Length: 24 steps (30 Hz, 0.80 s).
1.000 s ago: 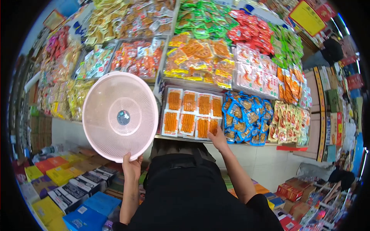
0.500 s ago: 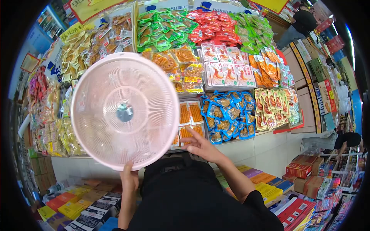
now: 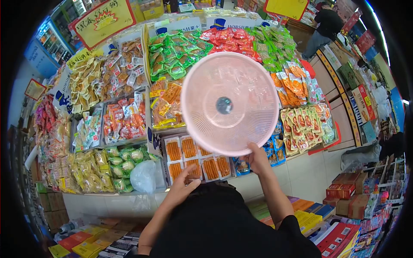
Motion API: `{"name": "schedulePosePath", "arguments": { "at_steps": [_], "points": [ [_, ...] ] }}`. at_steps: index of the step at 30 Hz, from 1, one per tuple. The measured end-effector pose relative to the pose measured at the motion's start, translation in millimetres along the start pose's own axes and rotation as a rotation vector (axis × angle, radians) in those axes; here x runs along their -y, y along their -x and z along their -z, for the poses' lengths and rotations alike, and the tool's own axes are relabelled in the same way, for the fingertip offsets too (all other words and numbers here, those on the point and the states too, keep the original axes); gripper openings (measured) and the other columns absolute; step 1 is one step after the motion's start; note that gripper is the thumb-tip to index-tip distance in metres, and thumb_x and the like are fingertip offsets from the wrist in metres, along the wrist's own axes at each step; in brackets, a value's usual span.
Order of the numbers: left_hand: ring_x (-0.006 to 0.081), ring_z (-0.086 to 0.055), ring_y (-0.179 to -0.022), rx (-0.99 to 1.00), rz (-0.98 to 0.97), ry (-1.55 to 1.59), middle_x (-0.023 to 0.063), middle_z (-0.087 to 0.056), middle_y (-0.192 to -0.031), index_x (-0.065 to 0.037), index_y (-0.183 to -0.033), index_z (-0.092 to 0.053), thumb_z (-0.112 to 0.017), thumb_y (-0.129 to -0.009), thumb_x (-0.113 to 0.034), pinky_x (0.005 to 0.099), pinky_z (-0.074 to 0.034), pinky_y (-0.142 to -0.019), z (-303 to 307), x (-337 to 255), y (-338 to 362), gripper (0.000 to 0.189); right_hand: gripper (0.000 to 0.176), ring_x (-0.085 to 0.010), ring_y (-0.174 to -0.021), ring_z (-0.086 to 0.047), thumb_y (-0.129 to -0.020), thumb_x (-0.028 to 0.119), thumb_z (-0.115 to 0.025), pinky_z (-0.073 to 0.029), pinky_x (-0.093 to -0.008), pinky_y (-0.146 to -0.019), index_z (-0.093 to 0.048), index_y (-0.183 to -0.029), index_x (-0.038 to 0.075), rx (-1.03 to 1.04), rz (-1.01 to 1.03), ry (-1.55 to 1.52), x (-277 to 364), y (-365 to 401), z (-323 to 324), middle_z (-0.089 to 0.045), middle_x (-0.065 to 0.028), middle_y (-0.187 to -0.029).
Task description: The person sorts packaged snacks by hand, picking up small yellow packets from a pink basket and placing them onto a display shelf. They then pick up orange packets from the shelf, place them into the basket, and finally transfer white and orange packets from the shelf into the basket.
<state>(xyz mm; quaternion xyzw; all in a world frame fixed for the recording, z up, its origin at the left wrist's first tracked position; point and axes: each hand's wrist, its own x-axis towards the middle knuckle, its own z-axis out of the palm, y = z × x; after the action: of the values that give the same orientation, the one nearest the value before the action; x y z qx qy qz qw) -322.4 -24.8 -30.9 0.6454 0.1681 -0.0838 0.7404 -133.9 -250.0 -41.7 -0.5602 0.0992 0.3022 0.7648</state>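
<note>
A round pink plastic basket (image 3: 202,124) with slotted walls and a dark spot at its centre is held up over the display. My right hand (image 3: 257,160) grips its lower right rim. My left hand (image 3: 183,189) is open, its fingers apart, just in front of flat packs of orange-brown sticks (image 3: 174,150). Behind the basket, blue snack packets (image 3: 275,150) show only in part. Yellow-brown packets (image 3: 165,105) lie left of it.
Green packets (image 3: 172,53), red packets (image 3: 234,39) and orange packets (image 3: 292,84) fill the back sections. A clear plastic bag (image 3: 143,176) lies at the front left. Stacked cartons (image 3: 344,191) stand on the floor at right. A person in dark clothes (image 3: 329,23) is at the far right.
The basket has moved from the left to the middle right and passed from my left hand to my right. My left hand now hangs free near the stick packs.
</note>
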Motion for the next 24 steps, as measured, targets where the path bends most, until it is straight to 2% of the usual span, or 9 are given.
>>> {"name": "schedulePosePath", "arguments": {
  "at_steps": [1,5,8,12,13,14,17,21,24],
  "points": [
    [0.0202,-0.054,-0.102,0.014,0.002,0.000,0.0169,-0.052,-0.117,0.000,-0.135,-0.034,-0.061,-0.086,-0.022,0.0315,-0.045,-0.087,3.4,8.7,-2.0,0.060,0.028,-0.0169,-0.068,-0.063,-0.088,0.019,-0.045,-0.053,-0.0301,-0.058,-0.052,-0.106,-0.001,0.037,0.002,0.014,4.7,-8.2,4.8,-0.064,-0.0111,-0.088],
    [0.0186,-0.054,-0.102,-0.028,0.064,-0.069,0.0155,-0.055,-0.113,0.001,-0.132,-0.039,-0.060,-0.087,-0.022,0.0304,-0.045,-0.087,10.8,22.0,2.9,0.055,0.022,-0.0159,-0.058,-0.060,-0.089,0.020,-0.043,-0.052,-0.0299,-0.055,-0.054,-0.095,0.001,0.000,0.016,-0.015,25.9,-37.5,3.9,-0.061,-0.0069,-0.069],
    [0.0161,-0.055,-0.100,-0.105,0.078,-0.090,0.0121,-0.056,-0.110,0.001,-0.128,-0.044,-0.061,-0.087,-0.021,0.0281,-0.045,-0.086,19.5,38.3,2.9,0.050,0.023,-0.0161,-0.058,-0.060,-0.089,0.019,-0.041,-0.052,-0.0301,-0.054,-0.054,-0.095,0.001,0.127,-0.020,0.074,40.2,-60.4,5.5,-0.061,-0.0071,-0.069],
    [0.0125,-0.054,-0.095,-0.271,0.065,-0.005,0.0071,-0.057,-0.104,0.000,-0.124,-0.048,-0.061,-0.087,-0.016,0.0256,-0.045,-0.082,31.1,66.1,-6.3,0.042,0.034,-0.0157,-0.057,-0.060,-0.093,0.032,-0.043,-0.050,-0.0286,-0.054,-0.054,-0.097,0.000,0.032,-0.002,0.020,49.6,-77.5,-5.5,-0.062,-0.0065,-0.071],
    [0.0140,-0.054,-0.098,-0.306,0.088,0.016,0.0086,-0.056,-0.106,0.001,-0.123,-0.047,-0.060,-0.086,-0.015,0.0267,-0.044,-0.085,33.2,66.6,-7.7,0.043,0.043,-0.0160,-0.073,-0.062,-0.092,0.042,-0.046,-0.050,-0.0313,-0.065,-0.053,-0.105,0.002,0.115,-0.002,0.047,47.5,-82.3,6.7,-0.064,-0.0079,-0.083],
    [0.0155,-0.053,-0.102,-0.340,0.105,0.034,0.0101,-0.056,-0.109,0.002,-0.123,-0.047,-0.060,-0.086,-0.015,0.0278,-0.043,-0.087,34.6,62.4,-9.7,0.043,0.043,-0.0160,-0.073,-0.062,-0.092,0.042,-0.046,-0.050,-0.0313,-0.065,-0.053,-0.105,0.002,0.117,-0.016,0.050,47.8,-76.2,0.1,-0.064,-0.0079,-0.083],
    [0.0199,-0.050,-0.110,-0.478,0.048,-0.058,0.0144,-0.053,-0.117,0.004,-0.124,-0.045,-0.061,-0.085,-0.015,0.0309,-0.041,-0.093,41.0,75.8,-19.0,0.046,0.056,-0.0193,-0.104,-0.053,-0.086,0.049,-0.053,-0.042,-0.0382,-0.085,-0.049,-0.121,0.006,0.057,-0.095,0.222,35.5,-50.2,-4.4,-0.057,-0.0115,-0.114],
    [0.0234,-0.047,-0.115,-0.494,0.089,-0.072,0.0185,-0.049,-0.124,0.006,-0.127,-0.040,-0.062,-0.084,-0.015,0.0332,-0.038,-0.097,44.4,87.5,-31.7,0.053,0.063,-0.0215,-0.109,-0.052,-0.084,0.037,-0.060,-0.043,-0.0363,-0.088,-0.040,-0.129,-0.001,0.206,-0.299,0.573,-33.4,-25.7,-1.7,-0.054,-0.0138,-0.119],
    [0.0243,-0.048,-0.115,-0.481,0.025,0.000,0.0196,-0.046,-0.126,0.007,-0.131,-0.034,-0.063,-0.082,-0.015,0.0332,-0.038,-0.097,53.3,123.3,-45.4,0.061,0.071,-0.0196,-0.110,-0.049,-0.083,0.038,-0.061,-0.041,-0.0379,-0.088,-0.033,-0.135,-0.001,0.236,-0.320,0.579,-85.3,-18.4,-1.7,-0.051,-0.0112,-0.120]
  ]
}}
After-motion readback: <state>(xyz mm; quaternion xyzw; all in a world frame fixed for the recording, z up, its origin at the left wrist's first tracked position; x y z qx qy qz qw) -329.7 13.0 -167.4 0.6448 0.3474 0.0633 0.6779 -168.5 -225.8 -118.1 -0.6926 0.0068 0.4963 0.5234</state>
